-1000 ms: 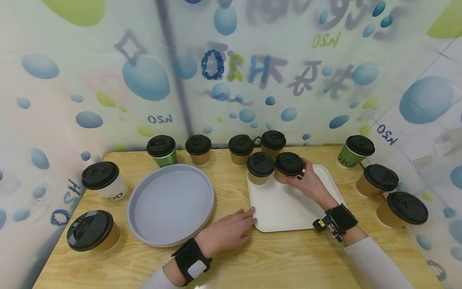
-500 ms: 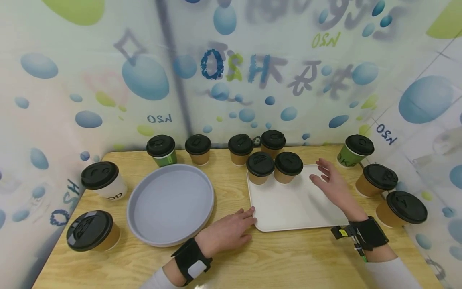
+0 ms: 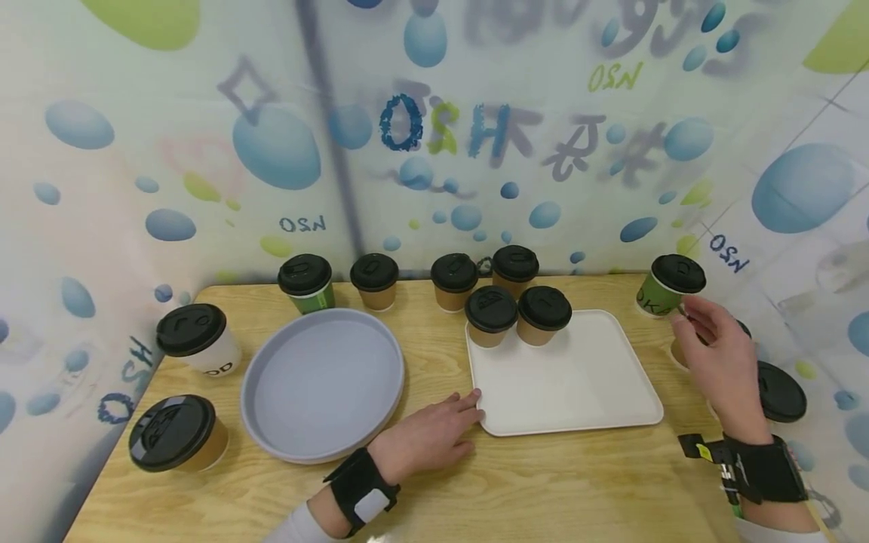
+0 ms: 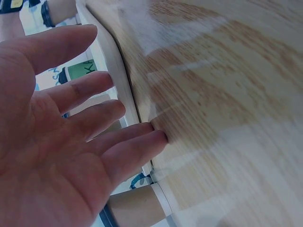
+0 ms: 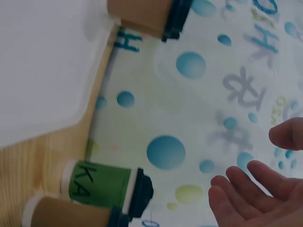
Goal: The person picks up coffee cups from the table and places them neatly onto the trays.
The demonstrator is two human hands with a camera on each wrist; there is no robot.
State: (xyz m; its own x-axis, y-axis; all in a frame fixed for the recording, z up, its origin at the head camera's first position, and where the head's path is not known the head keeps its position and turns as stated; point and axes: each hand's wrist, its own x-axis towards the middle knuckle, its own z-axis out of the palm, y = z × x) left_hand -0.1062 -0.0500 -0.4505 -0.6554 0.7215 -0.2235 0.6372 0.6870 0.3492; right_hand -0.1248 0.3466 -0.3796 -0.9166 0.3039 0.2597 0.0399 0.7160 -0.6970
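My left hand (image 3: 429, 433) rests at the left front corner of the white tray (image 3: 570, 392), fingers extended and touching its edge. In the left wrist view the fingers (image 4: 94, 113) lie relaxed along the tray's side. Two brown paper cups with black lids, a left one (image 3: 490, 330) and a right one (image 3: 540, 332), stand at the tray's back left. My right hand (image 3: 726, 369) hovers at the right side, near the green cup (image 3: 658, 296) and over a brown cup (image 5: 71, 213) it partly hides in the head view. The right wrist view shows its fingers loosely bent, holding nothing.
A round grey-blue tray (image 3: 322, 385) lies left of the white one. Along the back stand a green cup (image 3: 314, 300) and several brown ones. A white cup (image 3: 210, 354) and a large brown cup (image 3: 204, 449) are at left; another black-lidded cup (image 3: 781, 392) is at far right.
My right hand has let go of the right brown cup on the white tray and moved right, toward the cups at the table's right side. The left hand has stayed in place.
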